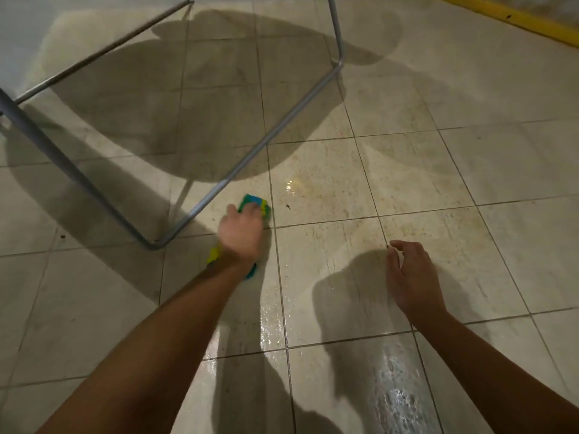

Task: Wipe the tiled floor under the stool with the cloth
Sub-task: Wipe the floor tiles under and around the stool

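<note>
My left hand (pixel 240 234) holds a green, yellow and blue cloth (pixel 257 203) down on the beige tiled floor (pixel 329 261), its fingers curled over the cloth. The cloth sticks out past my fingers and again beside my wrist. It lies just right of the stool's grey metal floor bar (pixel 250 158). My right hand (pixel 409 275) hovers above the floor to the right, fingers loosely curled, holding nothing. The stool's seat is out of view; its round shadow falls on the tiles inside the frame.
The stool's tubular frame (pixel 72 180) runs from the left edge to a bend near my left hand. Wet streaks (pixel 394 386) shine on the near tiles. A small dark speck (pixel 287 206) lies right of the cloth. A yellow strip (pixel 513 18) borders the far right.
</note>
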The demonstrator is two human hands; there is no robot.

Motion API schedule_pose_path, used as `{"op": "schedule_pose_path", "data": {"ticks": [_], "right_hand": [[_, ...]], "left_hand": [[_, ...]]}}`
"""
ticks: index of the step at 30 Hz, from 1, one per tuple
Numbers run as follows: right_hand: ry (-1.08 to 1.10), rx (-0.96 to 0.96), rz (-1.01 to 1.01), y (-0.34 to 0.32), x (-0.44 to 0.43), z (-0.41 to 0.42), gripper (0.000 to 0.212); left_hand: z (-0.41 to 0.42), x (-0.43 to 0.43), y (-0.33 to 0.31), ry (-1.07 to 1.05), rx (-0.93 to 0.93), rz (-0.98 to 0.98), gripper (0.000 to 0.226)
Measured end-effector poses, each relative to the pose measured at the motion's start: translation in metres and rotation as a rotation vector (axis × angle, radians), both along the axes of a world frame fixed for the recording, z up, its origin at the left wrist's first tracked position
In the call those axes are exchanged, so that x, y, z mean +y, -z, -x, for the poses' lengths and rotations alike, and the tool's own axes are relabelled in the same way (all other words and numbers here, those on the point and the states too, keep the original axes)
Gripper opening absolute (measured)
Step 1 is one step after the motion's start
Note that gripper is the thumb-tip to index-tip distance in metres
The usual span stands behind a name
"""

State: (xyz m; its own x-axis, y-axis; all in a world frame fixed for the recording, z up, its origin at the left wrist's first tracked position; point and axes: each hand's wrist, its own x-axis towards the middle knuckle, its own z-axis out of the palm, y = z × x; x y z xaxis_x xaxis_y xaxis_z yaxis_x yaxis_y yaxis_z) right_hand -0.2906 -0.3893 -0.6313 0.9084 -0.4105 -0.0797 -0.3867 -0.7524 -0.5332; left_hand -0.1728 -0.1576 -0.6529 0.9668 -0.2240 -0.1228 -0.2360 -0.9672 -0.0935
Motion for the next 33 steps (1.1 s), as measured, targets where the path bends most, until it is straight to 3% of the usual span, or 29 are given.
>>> {"op": "schedule_pose_path", "data": {"ticks": [2, 6, 10, 14, 15, 17, 22, 27, 30, 33], "right_hand": [[-0.009, -0.008, 0.014, -0.003, -0.004, -0.001, 0.028], [0.004, -0.005, 0.034, -0.003, -0.019, -0.003, 0.029], [0.090, -0.011, 0.009, 0.005, -0.029, 0.005, 0.028], [0.117, -0.032, 0.020, 0.013, -0.028, 0.016, 0.026], [0.121, -0.033, 0.020, 0.014, -0.028, 0.018, 0.026], [0.125, -0.038, 0.018, 0.013, -0.028, 0.018, 0.026], [0.110, -0.036, 0.022, 0.002, -0.033, 0.015, 0.028], [0.116, -0.023, 0.040, -0.001, -0.036, 0.012, 0.028], [0.118, -0.021, 0.026, -0.001, -0.021, 0.005, 0.028], [0.047, -0.045, 0.011, -0.001, 0.004, -0.010, 0.028]], "left_hand": [[-0.020, 0.013, -0.009, -0.104, 0.034, -0.037, 0.041], [-0.027, 0.016, -0.001, -0.071, 0.058, -0.064, 0.045], [0.010, -0.015, 0.008, 0.223, -0.143, 0.001, 0.046], [0.032, -0.047, 0.010, 0.470, -0.066, -0.068, 0.033], [0.030, -0.052, 0.005, 0.467, -0.080, -0.037, 0.025], [0.014, -0.056, -0.001, 0.341, -0.129, 0.024, 0.037], [-0.028, -0.049, -0.012, -0.044, 0.033, 0.007, 0.040], [-0.010, -0.063, -0.010, -0.058, 0.098, 0.166, 0.033], [0.001, -0.069, -0.012, -0.024, 0.157, 0.282, 0.043], [-0.003, -0.059, -0.023, -0.076, 0.214, 0.528, 0.050]]}}
